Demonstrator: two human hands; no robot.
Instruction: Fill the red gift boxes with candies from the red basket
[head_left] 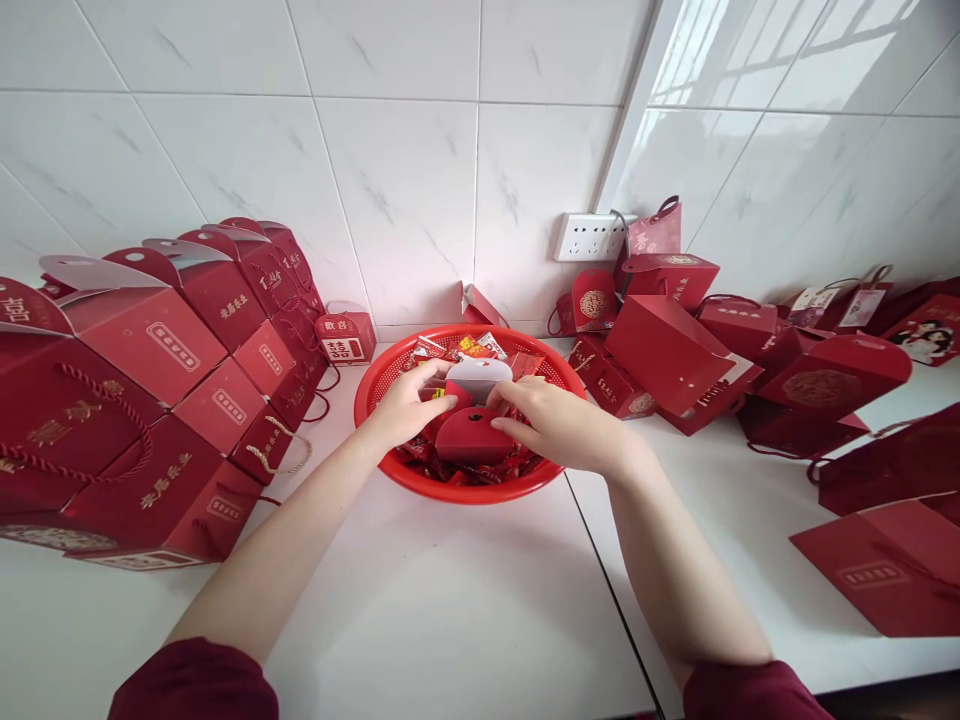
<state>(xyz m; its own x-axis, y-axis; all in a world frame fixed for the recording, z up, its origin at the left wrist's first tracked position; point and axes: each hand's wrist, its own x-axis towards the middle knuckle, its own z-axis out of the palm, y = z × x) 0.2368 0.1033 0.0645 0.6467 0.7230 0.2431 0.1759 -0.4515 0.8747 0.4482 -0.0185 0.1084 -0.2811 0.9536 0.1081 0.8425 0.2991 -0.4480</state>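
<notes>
A small red gift box (472,437) with a rounded front flap and a pale raised flap behind is in the red plastic basket (469,495). Wrapped candies (472,346) lie around it in the basket. My left hand (409,405) holds the box's left side, thumb over the edge and fingers behind. On the right side, my right hand (551,415) has its thumb and fingers closed on the flap edges. The box's inside is hidden by the flaps and hands.
Stacked red gift boxes (150,335) with rope handles stand at left. More red boxes (667,350) lie jumbled at right, with an open one (885,565) near the front right. A power strip (589,237) sits against the tiled wall (397,190).
</notes>
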